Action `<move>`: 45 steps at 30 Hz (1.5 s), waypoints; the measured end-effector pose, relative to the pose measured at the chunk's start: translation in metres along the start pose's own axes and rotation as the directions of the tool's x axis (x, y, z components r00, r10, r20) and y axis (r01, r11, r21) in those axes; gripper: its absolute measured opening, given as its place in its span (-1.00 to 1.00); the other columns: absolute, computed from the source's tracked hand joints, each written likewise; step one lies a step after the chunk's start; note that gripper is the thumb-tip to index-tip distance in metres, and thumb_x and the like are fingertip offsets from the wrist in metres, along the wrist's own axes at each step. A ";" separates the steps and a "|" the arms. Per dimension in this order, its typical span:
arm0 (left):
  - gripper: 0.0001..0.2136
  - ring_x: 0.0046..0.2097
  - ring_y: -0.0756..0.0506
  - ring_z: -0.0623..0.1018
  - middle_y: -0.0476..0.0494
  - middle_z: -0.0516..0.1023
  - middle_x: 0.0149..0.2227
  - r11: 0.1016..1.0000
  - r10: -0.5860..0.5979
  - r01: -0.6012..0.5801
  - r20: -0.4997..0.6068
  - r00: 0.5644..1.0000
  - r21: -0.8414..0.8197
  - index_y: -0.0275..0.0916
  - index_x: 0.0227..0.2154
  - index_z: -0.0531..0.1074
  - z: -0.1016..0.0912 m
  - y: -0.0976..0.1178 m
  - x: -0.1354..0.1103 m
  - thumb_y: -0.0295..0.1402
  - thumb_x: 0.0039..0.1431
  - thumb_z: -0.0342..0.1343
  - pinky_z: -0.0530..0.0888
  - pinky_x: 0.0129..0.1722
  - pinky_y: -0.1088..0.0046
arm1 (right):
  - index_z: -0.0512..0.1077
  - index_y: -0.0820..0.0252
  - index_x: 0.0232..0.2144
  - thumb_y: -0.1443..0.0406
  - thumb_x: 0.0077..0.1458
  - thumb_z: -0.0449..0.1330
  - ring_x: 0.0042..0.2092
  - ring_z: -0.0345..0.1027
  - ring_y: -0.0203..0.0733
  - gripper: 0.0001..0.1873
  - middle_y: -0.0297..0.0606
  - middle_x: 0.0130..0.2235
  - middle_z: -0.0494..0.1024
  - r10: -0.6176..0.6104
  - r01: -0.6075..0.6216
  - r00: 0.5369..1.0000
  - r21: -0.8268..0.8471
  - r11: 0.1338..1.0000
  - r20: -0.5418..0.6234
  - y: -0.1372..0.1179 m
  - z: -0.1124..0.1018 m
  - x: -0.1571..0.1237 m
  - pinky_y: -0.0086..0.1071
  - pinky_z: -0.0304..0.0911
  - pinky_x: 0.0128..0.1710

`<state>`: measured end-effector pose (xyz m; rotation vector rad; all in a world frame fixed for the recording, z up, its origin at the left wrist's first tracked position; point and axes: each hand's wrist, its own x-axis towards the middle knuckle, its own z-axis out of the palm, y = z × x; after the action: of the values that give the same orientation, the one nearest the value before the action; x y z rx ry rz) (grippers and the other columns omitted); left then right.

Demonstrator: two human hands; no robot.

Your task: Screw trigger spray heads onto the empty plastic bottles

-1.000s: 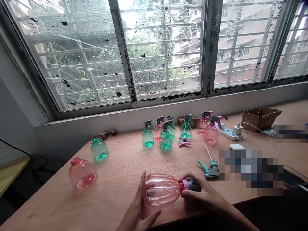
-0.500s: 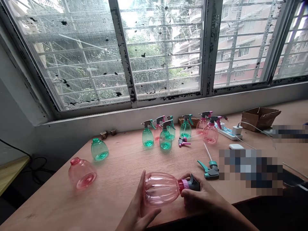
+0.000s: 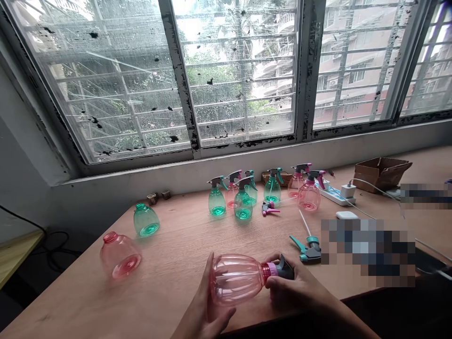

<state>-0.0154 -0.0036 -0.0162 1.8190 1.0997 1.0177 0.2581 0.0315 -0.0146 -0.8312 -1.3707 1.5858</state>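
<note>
A clear pink spray bottle (image 3: 236, 280) lies sideways between my hands above the near table edge, its neck toward the right. My left hand (image 3: 208, 308) cups the base end, fingers behind it and thumb below. At the neck, my right hand (image 3: 293, 285) is closed round the dark grey spray head (image 3: 285, 269), whose pink collar (image 3: 271, 270) sits against the bottle's mouth. Past my right hand lies a loose grey and teal spray head (image 3: 310, 249) with its tube. Farther back is a loose grey and pink spray head (image 3: 269, 208).
An open-necked pink bottle (image 3: 120, 254) and a green one (image 3: 146, 220) stand at left. Several green and pink spray bottles with heads (image 3: 243, 202) stand near the window wall. A power strip (image 3: 335, 194), cardboard box (image 3: 381, 175) and white case (image 3: 346, 215) occupy the right.
The bottle has tilted and turned very slightly in my hands, and my left hand has shifted a little with it. Everything else stays put.
</note>
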 end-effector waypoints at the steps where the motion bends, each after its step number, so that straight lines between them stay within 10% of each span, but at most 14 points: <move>1: -0.11 0.43 -0.28 0.00 -0.15 -0.04 0.44 1.000 -0.004 0.004 0.008 1.000 0.009 0.02 0.39 -0.35 0.000 0.000 0.000 -0.16 0.23 0.19 -0.08 0.40 0.09 | 0.39 0.19 -0.20 0.10 -0.03 0.44 -0.43 0.54 -0.18 -0.55 -0.35 -0.44 0.60 0.002 -0.002 1.000 -0.001 1.000 -0.003 0.000 0.000 0.000 -0.35 0.42 -0.37; 33: -0.07 0.40 -0.30 0.10 -0.13 0.10 0.41 0.996 -0.062 0.061 -0.019 0.998 -0.059 0.04 0.39 -0.17 -0.005 -0.003 0.003 -0.16 0.10 0.32 -0.09 0.40 0.07 | 0.39 0.20 -0.22 0.06 -0.05 0.44 -0.44 0.54 -0.17 -0.52 -0.33 -0.43 0.61 -0.002 0.002 1.000 0.002 1.000 -0.019 0.002 -0.001 0.000 -0.35 0.41 -0.40; 41: -0.02 0.25 -0.34 0.37 -0.31 0.31 0.26 0.972 -0.168 0.177 0.068 0.983 -0.157 -0.09 0.38 -0.11 -0.008 -0.006 -0.003 -0.10 0.01 0.37 0.30 0.26 0.09 | 0.38 0.21 -0.20 0.09 0.00 0.42 -0.44 0.53 -0.22 -0.56 -0.33 -0.42 0.61 -0.021 0.021 1.000 -0.010 1.000 -0.011 0.002 -0.001 0.000 -0.40 0.39 -0.40; 45: -0.07 0.36 -0.34 0.18 -0.23 0.12 0.38 0.994 -0.083 0.084 0.028 0.996 -0.066 0.02 0.38 -0.14 -0.008 -0.003 0.000 -0.17 0.08 0.34 0.08 0.36 0.03 | 0.39 0.21 -0.21 0.09 0.00 0.42 -0.44 0.52 -0.21 -0.56 -0.33 -0.43 0.61 -0.028 0.028 1.000 -0.012 1.000 -0.012 0.001 0.000 0.000 -0.39 0.40 -0.40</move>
<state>-0.0233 -0.0009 -0.0153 1.7140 1.1043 0.9684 0.2583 0.0316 -0.0153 -0.8241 -1.3793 1.5503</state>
